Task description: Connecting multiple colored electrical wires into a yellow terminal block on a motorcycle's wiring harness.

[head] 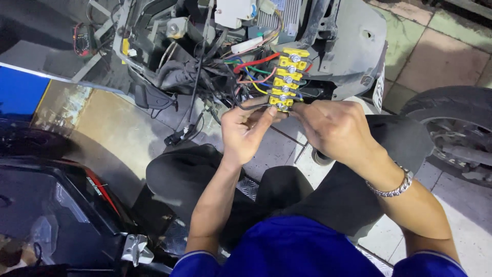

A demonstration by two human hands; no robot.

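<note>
Here the left hand (245,129) and right hand (335,128) meet at the lower end of a yellow terminal block (287,78) with 5 screw posts, held up before the opened scooter body (353,46). Both sets of fingers are curled closed on its bottom segment, hiding it. Coloured wires (253,65) run from the block into a dark tangle, where their ends are lost. A tyre (451,123) is cut off at right.

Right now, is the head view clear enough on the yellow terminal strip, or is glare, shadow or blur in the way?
Head view: the yellow terminal strip is well lit and sharp, no glare on it; the left hand and right hand are evenly lit, slightly soft; the dark panel at lower left sits in deep shadow; the edges bow like a wide lens.
</note>
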